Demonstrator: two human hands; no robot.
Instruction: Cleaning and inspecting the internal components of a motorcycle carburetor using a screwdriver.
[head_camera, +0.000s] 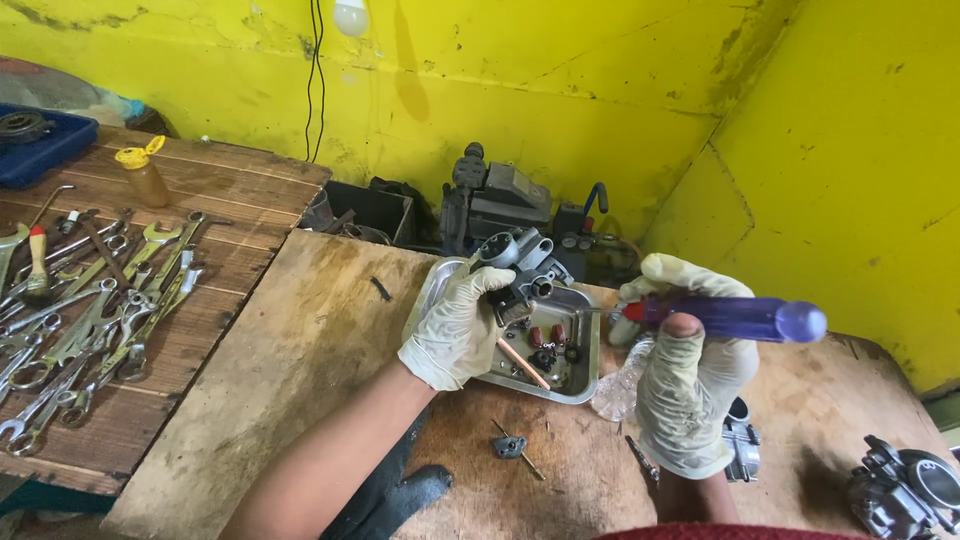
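My left hand (455, 330), in a pale rubber glove, grips a grey metal carburettor body (520, 262) above a small steel tray (585, 385). My right hand (690, 390), also gloved with one fingertip poking through, holds a screwdriver with a clear purple handle (740, 318); its shaft points left at the carburettor. Small parts lie in the tray: two reddish pieces (548, 335), a black ring and a thin copper-coloured rod (522, 362).
Many spanners (90, 320) lie spread on the dark plank table at left, with a small brown bottle with a yellow cap (145, 175) and a blue tray (35, 140). Another carburettor (905, 490) sits at right. A small metal piece (510, 447) lies on the board. Machine parts stand against the yellow wall.
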